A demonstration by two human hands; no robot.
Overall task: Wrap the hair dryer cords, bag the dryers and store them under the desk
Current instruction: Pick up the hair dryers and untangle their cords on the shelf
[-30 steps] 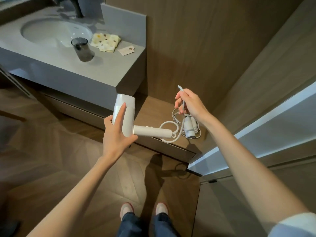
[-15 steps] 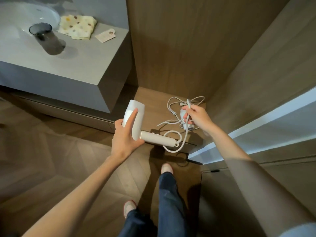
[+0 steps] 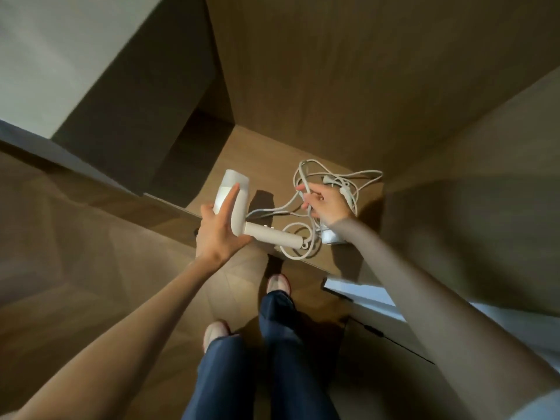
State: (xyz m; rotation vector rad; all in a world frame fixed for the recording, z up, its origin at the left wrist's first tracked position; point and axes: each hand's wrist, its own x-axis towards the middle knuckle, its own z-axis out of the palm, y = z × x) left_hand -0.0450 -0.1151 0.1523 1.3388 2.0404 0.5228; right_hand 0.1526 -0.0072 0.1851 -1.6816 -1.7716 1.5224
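My left hand holds a white hair dryer by its barrel, index finger stretched along it, with the handle pointing right. Its white cord loops from the handle's end. My right hand pinches a strand of cord above a loose tangle of white cord lying on the low wooden shelf. A second white dryer lies on that shelf, mostly hidden under my right wrist.
The grey vanity block overhangs at the upper left. Wood panels wall in the shelf at the back and right. A white-edged door or panel stands at the right. My feet are on the wooden floor below.
The camera has tipped down and closer to the shelf. Both hands have lowered towards it, the right hand still pinching the cord above the tangle. The sink top has left the view.
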